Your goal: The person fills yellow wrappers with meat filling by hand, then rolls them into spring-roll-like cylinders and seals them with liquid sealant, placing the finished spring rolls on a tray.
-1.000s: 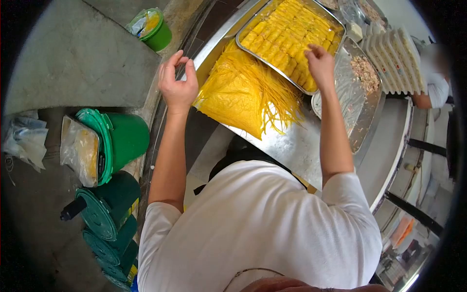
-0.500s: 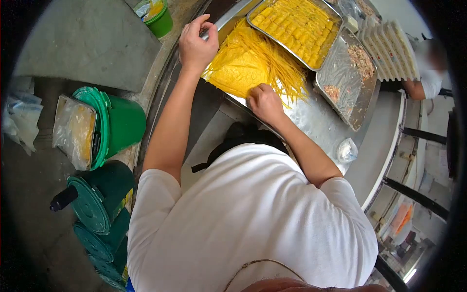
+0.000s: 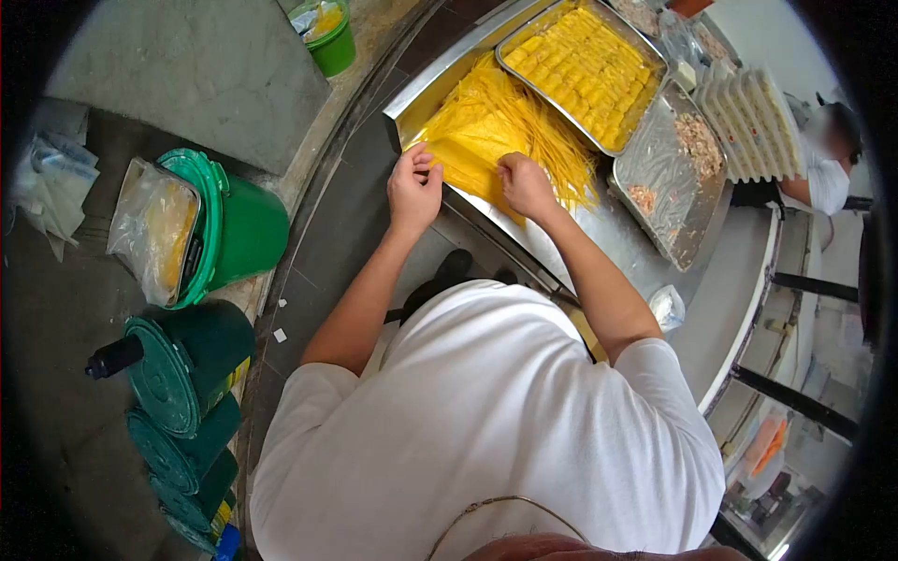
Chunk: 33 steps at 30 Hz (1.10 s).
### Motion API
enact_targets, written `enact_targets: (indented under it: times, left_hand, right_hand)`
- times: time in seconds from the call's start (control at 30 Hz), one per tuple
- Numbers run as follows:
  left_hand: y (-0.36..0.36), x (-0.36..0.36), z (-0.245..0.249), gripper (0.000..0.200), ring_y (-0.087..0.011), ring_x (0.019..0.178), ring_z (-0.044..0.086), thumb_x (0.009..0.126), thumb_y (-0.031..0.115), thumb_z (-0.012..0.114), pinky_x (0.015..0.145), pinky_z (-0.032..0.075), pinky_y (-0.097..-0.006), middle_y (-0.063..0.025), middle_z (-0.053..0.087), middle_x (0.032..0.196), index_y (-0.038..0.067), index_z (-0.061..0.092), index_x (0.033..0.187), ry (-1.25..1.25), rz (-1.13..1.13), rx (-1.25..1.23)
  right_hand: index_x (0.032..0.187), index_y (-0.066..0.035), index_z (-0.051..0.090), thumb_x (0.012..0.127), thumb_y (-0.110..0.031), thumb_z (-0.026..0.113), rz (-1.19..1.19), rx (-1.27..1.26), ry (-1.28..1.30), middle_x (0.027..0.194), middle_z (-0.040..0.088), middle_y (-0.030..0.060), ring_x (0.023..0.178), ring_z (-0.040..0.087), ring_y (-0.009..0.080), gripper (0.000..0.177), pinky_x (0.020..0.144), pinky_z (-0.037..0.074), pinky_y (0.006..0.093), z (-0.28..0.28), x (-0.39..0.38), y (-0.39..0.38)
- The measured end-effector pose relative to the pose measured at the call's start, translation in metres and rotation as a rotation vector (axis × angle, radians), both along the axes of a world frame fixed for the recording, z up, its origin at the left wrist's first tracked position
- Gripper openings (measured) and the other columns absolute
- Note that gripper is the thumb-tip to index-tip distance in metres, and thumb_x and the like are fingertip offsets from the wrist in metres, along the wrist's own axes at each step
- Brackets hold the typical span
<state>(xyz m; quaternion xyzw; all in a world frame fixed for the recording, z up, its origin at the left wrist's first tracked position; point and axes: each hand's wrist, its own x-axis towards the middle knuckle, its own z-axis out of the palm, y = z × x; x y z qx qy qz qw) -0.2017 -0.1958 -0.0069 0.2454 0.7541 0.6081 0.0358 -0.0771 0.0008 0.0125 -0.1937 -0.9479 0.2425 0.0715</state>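
Note:
Thin yellow sheets [image 3: 468, 150] lie piled on the metal worktable [image 3: 404, 105], with loose yellow strips [image 3: 559, 154] along their right side. At the pile's near left edge, my left hand [image 3: 414, 190] pinches the top yellow sheet. My right hand [image 3: 527, 187] is closed on the same sheet's near edge, farther right. Between my hands the sheet's edge hangs slightly over the table's front. Behind the strips stands a metal tray [image 3: 613, 150] with rows of yellow rolls [image 3: 582, 70].
A second metal tray [image 3: 645, 229] holds pinkish chopped filling [image 3: 697, 145]. Stacked white trays [image 3: 753, 122] stand at the back right, beside another person [image 3: 828, 178]. A small clear bag [image 3: 667, 307] lies on the table's right. Green buckets [image 3: 245, 229] line the left.
My left hand has come down from the pile's far left to its near edge and closed on the sheet. My right hand has shifted slightly right. The view has tilted a little.

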Motion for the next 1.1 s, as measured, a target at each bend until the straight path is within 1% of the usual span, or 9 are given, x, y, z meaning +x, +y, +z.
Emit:
enact_targets:
  times: [0.17,0.2,0.3,0.37,0.47,0.57,0.73,0.9,1.1]
  left_hand:
    - [0.037,-0.011,0.028,0.073,-0.0312,0.133,0.059,0.09,0.016,0.085,0.104,0.055,-0.0423,-0.0225,0.059,0.146,0.001,0.05,0.152,0.237,-0.129,-0.067]
    - [0.047,-0.015,0.045,0.071,-0.0401,0.145,0.048,0.086,0.024,0.09,0.123,0.036,-0.0481,-0.0257,0.053,0.152,-0.003,0.056,0.143,0.235,-0.227,0.032]
    - [0.083,-0.035,0.052,0.06,-0.0382,0.147,0.048,0.085,0.024,0.091,0.123,0.037,-0.0462,-0.0242,0.053,0.156,-0.005,0.066,0.131,0.317,-0.509,0.014]
    - [0.101,-0.03,0.085,0.042,-0.029,0.131,0.063,0.09,0.021,0.088,0.113,0.048,-0.042,-0.0181,0.068,0.143,-0.006,0.073,0.119,0.33,-0.635,0.093]
    - [0.118,-0.008,0.11,0.027,-0.0092,0.093,0.07,0.102,0.017,0.077,0.084,0.058,-0.0281,-0.0011,0.078,0.107,-0.001,0.074,0.123,-0.265,-0.86,0.053]
    - [0.134,0.016,0.121,0.026,-0.0085,0.095,0.07,0.102,0.016,0.077,0.084,0.057,-0.0271,-0.0018,0.078,0.107,0.0,0.074,0.122,-0.332,-0.962,0.022]
    - [0.152,0.048,0.129,0.024,-0.0073,0.094,0.068,0.102,0.016,0.076,0.083,0.057,-0.0267,0.0007,0.076,0.104,0.001,0.075,0.121,-0.237,-1.052,-0.044]
    - [0.151,0.08,0.136,0.022,-0.0051,0.086,0.064,0.104,0.018,0.075,0.078,0.055,-0.026,0.0042,0.073,0.097,0.002,0.076,0.118,-0.191,-1.003,-0.042]
    - [0.142,0.116,0.145,0.023,-0.0112,0.065,0.058,0.103,0.021,0.072,0.061,0.05,-0.034,-0.0118,0.067,0.071,-0.001,0.075,0.099,0.125,-0.73,-0.071]
  right_hand:
    - [0.104,0.002,0.069,0.102,-0.011,0.063,-0.099,-0.306,0.149,0.099,0.07,0.025,0.094,0.068,0.0428,0.014,0.084,0.054,0.0471,0.051,0.026,0.019]
    - [0.107,0.003,0.067,0.105,-0.014,0.065,-0.098,-0.37,0.144,0.095,0.071,0.0188,0.089,0.068,0.0321,0.017,0.082,0.053,0.0432,0.059,0.033,0.025]
    - [0.108,0.003,0.066,0.105,-0.016,0.068,-0.121,-0.602,0.116,0.092,0.071,0.0109,0.087,0.066,0.0205,0.019,0.08,0.052,0.0404,0.082,0.058,0.045]
    - [0.114,0.003,0.067,0.106,-0.014,0.066,-0.159,-0.626,0.142,0.098,0.072,0.0082,0.093,0.065,0.0176,0.019,0.086,0.052,0.0374,0.096,0.077,0.053]
    - [0.141,0.001,0.065,0.106,-0.011,0.065,-0.199,-0.696,0.215,0.121,0.074,0.0062,0.116,0.066,0.0135,0.036,0.105,0.051,0.0316,0.125,0.098,0.06]
    - [0.145,0.0,0.063,0.105,-0.011,0.067,-0.143,-0.711,0.323,0.125,0.074,0.0082,0.117,0.067,0.0148,0.042,0.106,0.051,0.0324,0.148,0.111,0.069]
    - [0.121,0.006,0.076,0.097,-0.014,0.075,-0.19,-0.578,0.385,0.094,0.078,0.008,0.084,0.069,0.0116,0.031,0.079,0.057,0.0309,0.168,0.123,0.072]
    - [0.107,0.004,0.08,0.093,-0.016,0.075,-0.252,-0.45,0.272,0.087,0.079,0.0173,0.079,0.075,0.0189,0.025,0.075,0.059,0.0346,0.176,0.143,0.077]
    - [0.086,0.004,0.076,0.087,-0.017,0.071,-0.229,-0.043,0.346,0.08,0.073,0.0238,0.072,0.072,0.0383,0.022,0.068,0.058,0.0473,0.166,0.149,0.064]
